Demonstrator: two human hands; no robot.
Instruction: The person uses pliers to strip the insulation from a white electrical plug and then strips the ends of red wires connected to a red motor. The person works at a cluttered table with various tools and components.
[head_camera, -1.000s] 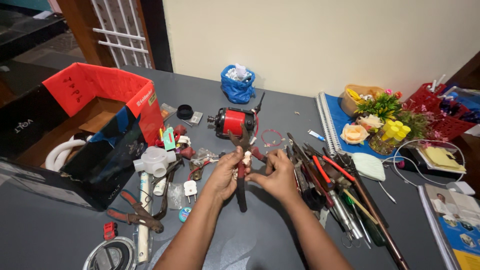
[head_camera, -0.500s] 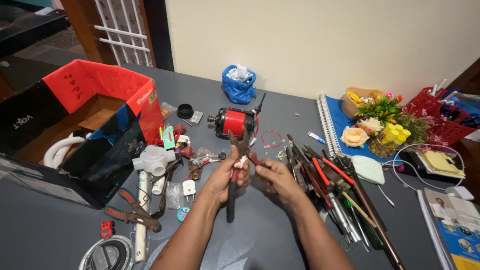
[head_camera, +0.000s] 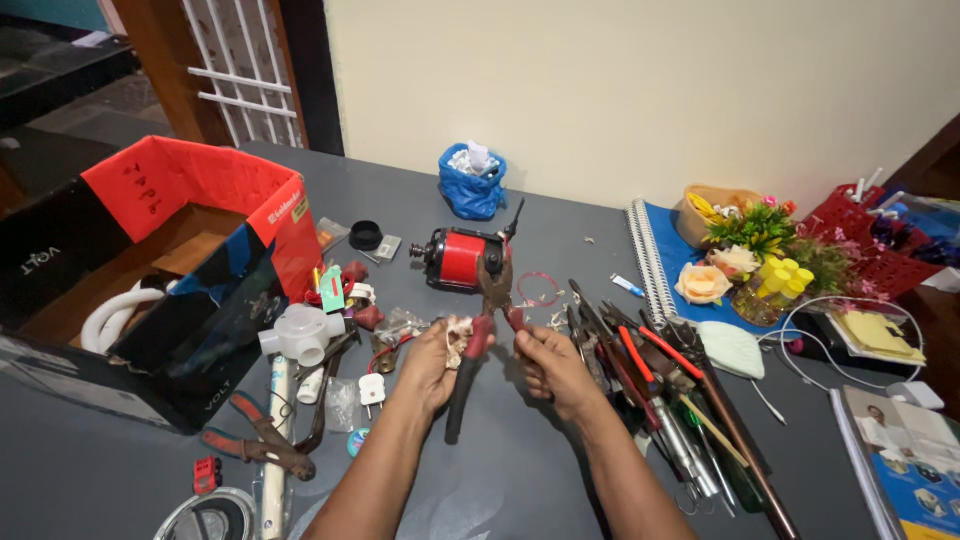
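Our left hand (head_camera: 432, 362) and right hand (head_camera: 548, 362) each grip a red handle of the pliers (head_camera: 484, 330), now spread wider than a moment ago, jaws raised above the grey surface (head_camera: 520, 480). Just beyond lies a red motor (head_camera: 462, 258); a pile of hand tools (head_camera: 650, 385) lies toward the surface's right edge, an open cardboard box (head_camera: 150, 270) at its left.

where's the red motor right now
In the head view the red motor lies on the grey table just beyond the pliers held in both hands, with the blue bag behind it.
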